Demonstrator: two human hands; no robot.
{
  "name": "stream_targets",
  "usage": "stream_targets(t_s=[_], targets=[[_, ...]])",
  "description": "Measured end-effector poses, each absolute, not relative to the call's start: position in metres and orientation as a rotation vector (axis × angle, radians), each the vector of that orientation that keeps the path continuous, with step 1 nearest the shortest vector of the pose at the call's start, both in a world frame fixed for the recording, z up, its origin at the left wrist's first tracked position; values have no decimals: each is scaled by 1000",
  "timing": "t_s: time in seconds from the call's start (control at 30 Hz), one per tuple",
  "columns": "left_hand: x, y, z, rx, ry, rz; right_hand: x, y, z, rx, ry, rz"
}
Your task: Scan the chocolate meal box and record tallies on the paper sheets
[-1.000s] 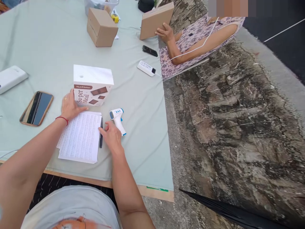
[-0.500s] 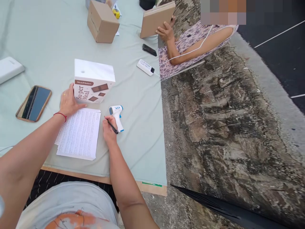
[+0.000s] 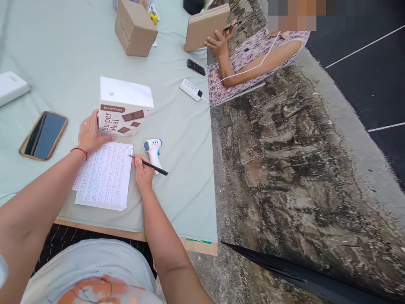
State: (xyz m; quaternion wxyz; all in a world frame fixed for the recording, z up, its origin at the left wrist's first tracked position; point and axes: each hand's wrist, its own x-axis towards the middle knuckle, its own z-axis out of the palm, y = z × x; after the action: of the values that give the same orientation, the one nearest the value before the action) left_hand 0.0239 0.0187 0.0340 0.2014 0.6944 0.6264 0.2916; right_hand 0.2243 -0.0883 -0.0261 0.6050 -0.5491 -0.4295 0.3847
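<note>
My left hand [image 3: 91,135] lies with thumb and fingers spread, its fingers along the left side of a white "NutriMotion Su-per Meal" box [image 3: 126,95]. The thumb stretches along the box's lower front, by the top edge of the paper. Just below is a small stack of printed sheets [image 3: 104,177] with dense rows of marks. My right hand [image 3: 144,171] pinches a black pen [image 3: 155,166] beside the sheets' right edge, and the pen's tip points left over that edge. Behind the pen lies a white and blue infrared thermometer [image 3: 154,147], its handle partly hidden.
A phone [image 3: 44,135] and a white device [image 3: 12,88] lie at left. Farther back are a cardboard box [image 3: 136,29], a black device [image 3: 195,66] and a white dongle [image 3: 190,90]. At right, another person's hand [image 3: 218,42] holds a brown board [image 3: 205,28].
The pen in my right hand has swung so its tip now reaches left over the paper's edge. My left hand stays at the box. The other person's pen has come into view.
</note>
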Motion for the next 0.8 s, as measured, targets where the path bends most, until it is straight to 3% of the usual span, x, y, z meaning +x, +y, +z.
stream_targets(t_s=[0.8], targets=[[27,16,36,1906,1757,841,223,-90,-28,-1383,-1152,717]])
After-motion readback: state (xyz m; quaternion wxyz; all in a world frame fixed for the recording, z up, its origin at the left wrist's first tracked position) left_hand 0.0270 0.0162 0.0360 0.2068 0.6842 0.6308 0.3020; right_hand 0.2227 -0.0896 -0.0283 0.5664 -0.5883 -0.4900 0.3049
